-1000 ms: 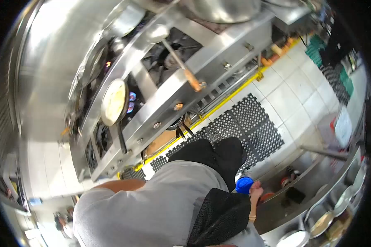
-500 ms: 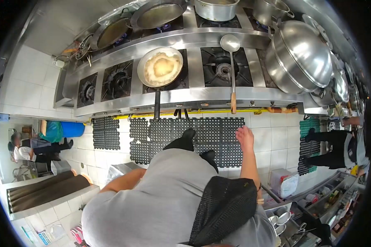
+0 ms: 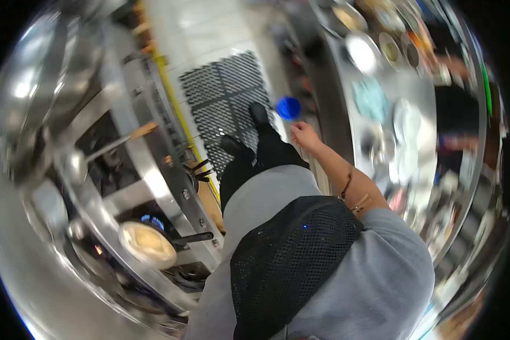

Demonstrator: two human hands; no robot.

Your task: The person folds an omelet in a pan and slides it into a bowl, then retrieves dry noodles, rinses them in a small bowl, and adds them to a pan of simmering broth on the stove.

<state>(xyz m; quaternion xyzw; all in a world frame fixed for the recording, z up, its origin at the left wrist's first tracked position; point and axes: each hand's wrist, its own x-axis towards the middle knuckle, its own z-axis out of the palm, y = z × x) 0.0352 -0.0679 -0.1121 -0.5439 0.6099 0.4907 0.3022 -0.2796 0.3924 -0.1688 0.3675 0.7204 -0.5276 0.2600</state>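
My right hand (image 3: 304, 136) is held out in front of me, fingers curled, with nothing visible in it. A blue cup-like container (image 3: 289, 107) is just beyond its fingertips; whether they touch cannot be told through the blur. My left hand is out of sight. On the stove to my left, a frying pan (image 3: 147, 245) holds a pale, flat round food, and blue flame shows beside it. A long ladle (image 3: 105, 148) with a wooden handle lies across the neighbouring burner.
A steel counter (image 3: 399, 90) along the right carries bowls, a light-blue cloth (image 3: 370, 99) and dishes. People's arms show beyond it. Black perforated mats (image 3: 224, 90) cover the floor ahead. Large steel pots (image 3: 56, 62) stand at the upper left.
My view has swung right, away from the stove, which now lies on my left. The counter and blue container have come into view. My right hand's fingers have curled from outstretched.
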